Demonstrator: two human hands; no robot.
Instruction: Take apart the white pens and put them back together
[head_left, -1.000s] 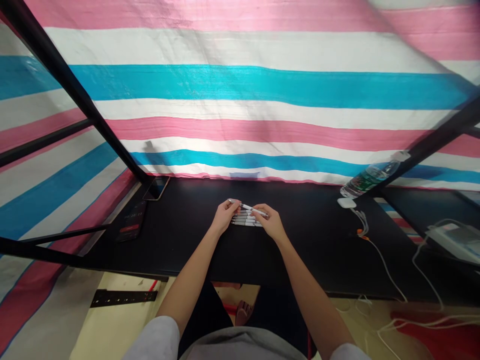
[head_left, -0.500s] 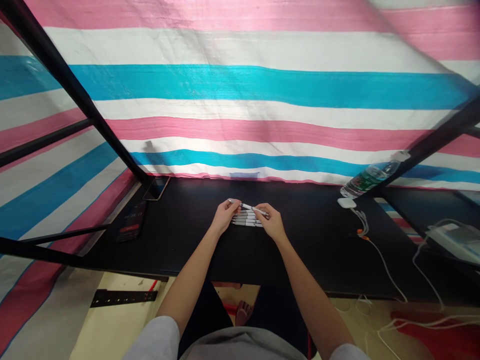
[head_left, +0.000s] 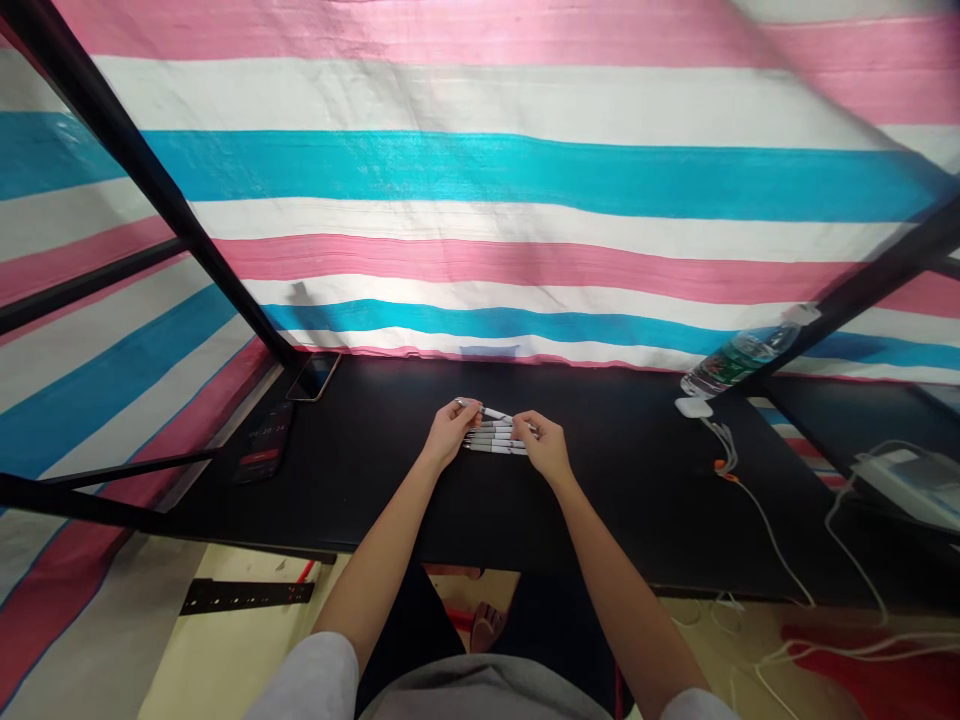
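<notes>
A slim white-and-grey pen (head_left: 495, 412) is held slightly tilted above the black table. My left hand (head_left: 448, 432) pinches its left end between thumb and fingers. At the other end, the closed fingers of my right hand (head_left: 543, 444) grip it, with a bit of white showing between them; whether that is a cap or the pen's body I cannot tell. Just below lies a row of similar pens (head_left: 495, 448), side by side on the table, their right ends partly covered by my right hand.
On the left of the black table (head_left: 360, 480) lie two phones, one at the back (head_left: 313, 377) and one with a lit screen (head_left: 262, 445). A water bottle (head_left: 739, 360), a white charger (head_left: 694, 407) and cables stand or lie at the right. Striped sheeting (head_left: 480, 180) hangs behind.
My right hand has shifted slightly to the right and its fingers have drawn in closer around the pen's end. My left hand has hardly moved.
</notes>
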